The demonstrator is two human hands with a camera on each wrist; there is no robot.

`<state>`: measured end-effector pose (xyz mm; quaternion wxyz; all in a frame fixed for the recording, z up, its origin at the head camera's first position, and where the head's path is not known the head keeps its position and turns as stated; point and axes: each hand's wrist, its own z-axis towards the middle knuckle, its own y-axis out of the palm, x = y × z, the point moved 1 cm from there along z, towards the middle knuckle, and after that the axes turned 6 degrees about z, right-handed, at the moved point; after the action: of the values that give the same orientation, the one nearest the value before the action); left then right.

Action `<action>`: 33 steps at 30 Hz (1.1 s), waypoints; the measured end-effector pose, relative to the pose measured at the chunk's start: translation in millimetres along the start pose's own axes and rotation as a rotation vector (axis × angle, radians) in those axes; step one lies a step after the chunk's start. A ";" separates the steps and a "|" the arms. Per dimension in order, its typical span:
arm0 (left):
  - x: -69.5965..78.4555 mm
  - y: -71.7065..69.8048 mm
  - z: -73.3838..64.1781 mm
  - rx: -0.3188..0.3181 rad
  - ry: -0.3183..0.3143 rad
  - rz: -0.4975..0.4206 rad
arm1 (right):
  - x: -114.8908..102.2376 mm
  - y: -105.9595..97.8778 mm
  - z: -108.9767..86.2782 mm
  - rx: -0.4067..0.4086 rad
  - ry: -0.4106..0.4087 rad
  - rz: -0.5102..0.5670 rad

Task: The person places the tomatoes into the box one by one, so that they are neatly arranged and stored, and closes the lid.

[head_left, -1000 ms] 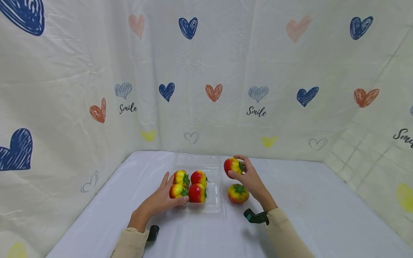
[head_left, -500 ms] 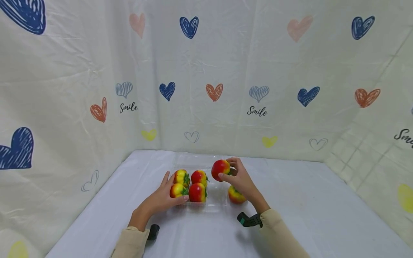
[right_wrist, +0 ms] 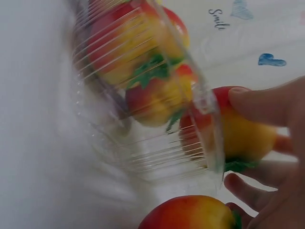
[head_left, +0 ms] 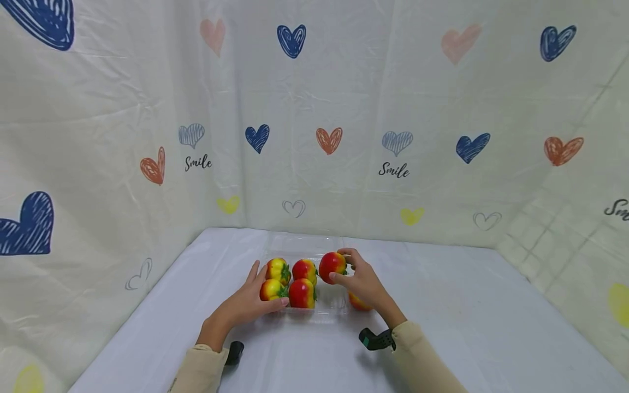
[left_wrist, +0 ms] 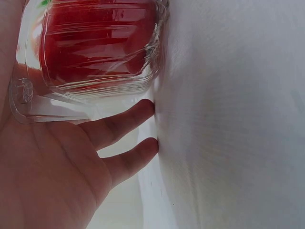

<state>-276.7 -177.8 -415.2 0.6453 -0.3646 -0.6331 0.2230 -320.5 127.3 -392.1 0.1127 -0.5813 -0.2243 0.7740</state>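
Note:
In the head view, a clear plastic clamshell box (head_left: 330, 307) holds several red-and-yellow persimmons (head_left: 302, 293) with green leafy tops, in its left and middle parts. My left hand (head_left: 241, 305) rests against the box's left front corner, thumb along the front and fingers spread. Two straight fingertips (left_wrist: 147, 109) touch the tabletop in the left wrist view. With thumb and fingers, my right hand (head_left: 362, 279) grips another persimmon (head_left: 331, 267) over the box's back right part. The right wrist view shows this held persimmon (right_wrist: 243, 136) behind the ribbed wall.
One more persimmon (head_left: 358, 302) sits on the table just right of the box, partly behind my right hand. The box's clear lid (head_left: 304, 242) lies folded back behind it. White cloth covers the table (head_left: 467, 305), and a heart-printed curtain (head_left: 354, 185) stands behind.
My right hand has carried its persimmon leftward from above the table to over the box, then lowered it a little. The left hand stays in place.

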 end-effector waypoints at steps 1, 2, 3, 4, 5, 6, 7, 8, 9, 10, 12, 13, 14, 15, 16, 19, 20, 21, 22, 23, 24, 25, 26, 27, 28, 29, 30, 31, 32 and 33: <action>0.4 0.0 0.1 0.000 0.000 0.000 | 0.4 0.8 0.0 -0.001 -0.005 -0.016; 0.8 0.0 0.2 -0.001 0.000 0.000 | 0.7 1.5 -0.1 -0.003 -0.011 -0.031; 1.0 0.1 0.3 -0.001 0.000 -0.001 | 0.5 2.2 -0.4 -0.006 -0.021 -0.043; 1.2 0.2 0.3 -0.002 -0.001 0.000 | 0.2 3.2 -0.4 -0.011 -0.027 -0.053; 1.4 0.2 0.3 -0.002 -0.003 0.001 | -0.4 4.2 -0.6 -0.016 -0.032 -0.058; 1.7 0.1 0.3 -0.002 -0.003 0.002 | -1.3 5.3 -0.9 -0.019 -0.035 -0.056; 1.6 0.2 0.2 -0.002 -0.005 0.003 | -1.9 6.5 -1.1 -0.021 -0.038 -0.061; 1.4 0.4 0.1 -0.002 -0.006 0.004 | -2.5 7.7 -1.4 -0.021 -0.040 -0.070; 1.2 0.4 -0.1 -0.003 -0.007 0.005 | -3.0 9.0 -1.5 -0.025 -0.045 -0.079; 1.0 0.4 -0.4 -0.003 -0.008 0.004 | -3.2 10.5 -1.5 -0.027 -0.045 -0.090; 0.5 0.4 -1.0 -0.002 -0.009 0.003 | -2.7 13.5 -1.4 -0.030 -0.055 -0.124; -0.1 0.6 -1.2 -0.002 -0.010 0.002 | -2.3 15.1 -1.3 -0.032 -0.060 -0.146; -0.3 0.6 -1.4 -0.001 -0.010 0.000 | -1.9 16.3 -1.3 -0.034 -0.067 -0.166; -0.1 0.5 -1.6 0.000 -0.008 0.000 | -1.7 17.3 -1.3 -0.036 -0.075 -0.181; 0.1 0.5 -1.7 0.000 -0.006 0.000 | -1.6 18.2 -1.5 -0.034 -0.081 -0.196; 0.5 0.5 -2.0 0.001 -0.003 0.000 | -1.3 19.7 -2.4 -0.031 -0.108 -0.238; 0.8 0.5 -2.1 0.001 -0.003 0.000 | -1.0 20.0 -2.7 -0.027 -0.117 -0.254; 1.0 0.5 -2.1 0.001 -0.003 0.000 | -1.0 20.1 -3.2 -0.024 -0.123 -0.265; 1.1 0.5 -2.0 0.001 -0.003 0.001 | -0.9 20.3 -3.5 -0.020 -0.130 -0.280; 1.0 0.6 -2.0 0.001 -0.004 0.001 | -0.8 20.4 -3.9 -0.016 -0.135 -0.294; 1.1 0.6 -1.8 0.002 -0.003 0.001 | -0.9 20.4 -4.3 -0.012 -0.133 -0.302; 1.2 0.6 -1.6 0.002 -0.002 0.001 | -1.1 20.4 -4.7 -0.006 -0.137 -0.315; 1.0 0.7 -1.3 0.001 -0.003 0.001 | -1.3 20.6 -4.9 -0.002 -0.138 -0.324; 1.0 0.8 -1.1 0.001 -0.002 0.001 | -1.8 20.7 -5.2 0.002 -0.137 -0.333; 0.7 0.9 -0.8 0.001 -0.001 0.001 | -2.0 20.9 -5.2 0.005 -0.136 -0.344; 0.4 1.0 -0.6 0.000 -0.001 -0.001 | -2.4 21.2 -5.1 0.007 -0.134 -0.352; 0.2 1.0 -0.4 -0.001 0.000 0.001 | -2.7 21.5 -4.9 0.009 -0.132 -0.362; 0.1 1.0 -0.2 -0.001 0.000 0.001 | -2.6 21.9 -4.6 0.012 -0.131 -0.371; 0.0 1.0 0.0 -0.001 0.002 0.001 | -2.6 22.2 -4.2 0.015 -0.129 -0.377; 0.0 1.1 0.2 -0.001 0.003 0.001 | -2.7 22.3 -3.8 0.018 -0.129 -0.380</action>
<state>-276.7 -177.0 -416.1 0.6459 -0.3657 -0.6322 0.2224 -314.2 107.4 -401.4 0.2473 -0.4767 -0.3295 0.7765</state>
